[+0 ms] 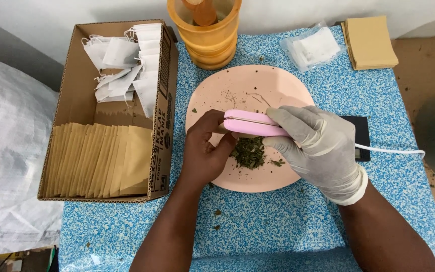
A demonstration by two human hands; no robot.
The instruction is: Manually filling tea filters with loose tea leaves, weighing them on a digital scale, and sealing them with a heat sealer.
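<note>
Holding the pink handheld sealer (251, 124) over the pale pink plate (247, 90) at mid-desk, we note our right hand (318, 146), in a grey-white glove, wrapped shut around its rear end, with a white cord (393, 150) trailing toward the desk's right edge. Our bare left hand (205, 148) pinches something small at the sealer's front; what it is stays hidden behind the fingers. Just below lies a loose heap of dried green leaf (249, 152).

Risk, as we judge it: the bare fingertips sit touching the sealer's mouth and could get nipped; crumbs could foul the seam; a tug on the cord could shift the tool.

Materials: smooth plate, flaky leaf, speckled blue desk (278, 221) cover. The corrugated cardboard box (76, 90) at the left edge holds limp white filter bags (127, 65) and flat tan paper envelopes (96, 161).
</note>
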